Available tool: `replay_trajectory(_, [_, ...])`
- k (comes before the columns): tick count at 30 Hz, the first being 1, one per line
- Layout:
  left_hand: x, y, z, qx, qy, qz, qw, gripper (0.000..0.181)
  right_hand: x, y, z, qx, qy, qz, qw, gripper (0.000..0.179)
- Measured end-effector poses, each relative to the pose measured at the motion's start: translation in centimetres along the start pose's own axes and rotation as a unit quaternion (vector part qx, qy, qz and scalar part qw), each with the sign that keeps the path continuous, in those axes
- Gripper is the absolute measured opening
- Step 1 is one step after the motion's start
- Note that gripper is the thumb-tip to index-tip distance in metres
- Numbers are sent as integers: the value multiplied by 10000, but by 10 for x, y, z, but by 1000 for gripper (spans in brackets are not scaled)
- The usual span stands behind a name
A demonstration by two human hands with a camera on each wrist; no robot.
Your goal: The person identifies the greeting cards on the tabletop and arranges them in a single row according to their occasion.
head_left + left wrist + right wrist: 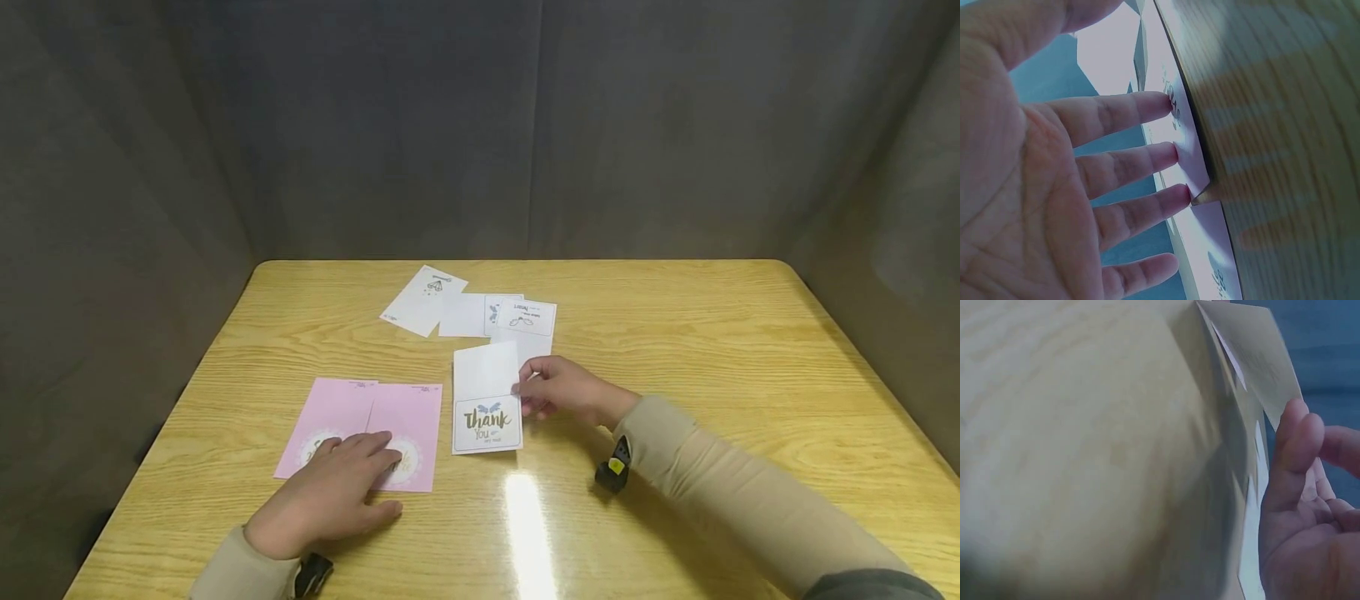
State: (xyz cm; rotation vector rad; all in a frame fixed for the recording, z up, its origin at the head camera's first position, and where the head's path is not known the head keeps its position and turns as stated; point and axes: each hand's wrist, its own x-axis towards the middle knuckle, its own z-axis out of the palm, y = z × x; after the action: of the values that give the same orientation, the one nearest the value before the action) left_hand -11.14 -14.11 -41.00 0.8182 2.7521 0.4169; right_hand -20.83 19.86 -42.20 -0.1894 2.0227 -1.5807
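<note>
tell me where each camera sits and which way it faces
Head: worn on the head, looking forward and down at the table; the left grip, the right grip and both sleeves show.
Left wrist: worn there, looking along the palm and fingers to the pink cards; no sleeve shows.
Right wrist: worn there, looking across the table to the Thank You card that the right grip pinches, partly visible at the right edge.
Shared: head and left wrist views both show the left grip and pink cards.
</note>
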Motion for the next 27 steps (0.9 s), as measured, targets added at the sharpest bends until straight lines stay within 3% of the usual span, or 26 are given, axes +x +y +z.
replay_trajectory(11, [0,1,1,159,203,85,9996,51,0,10,15,-19,84,157,9998,9])
replay_trajectory(20, [3,4,3,39,579,335,9978,51,-1,8,21,-572,293,149,9978,18])
replay_trajectory(27, [15,19,6,-12,353,744,9966,59,0,6,21,-1066,232,213,9938,16])
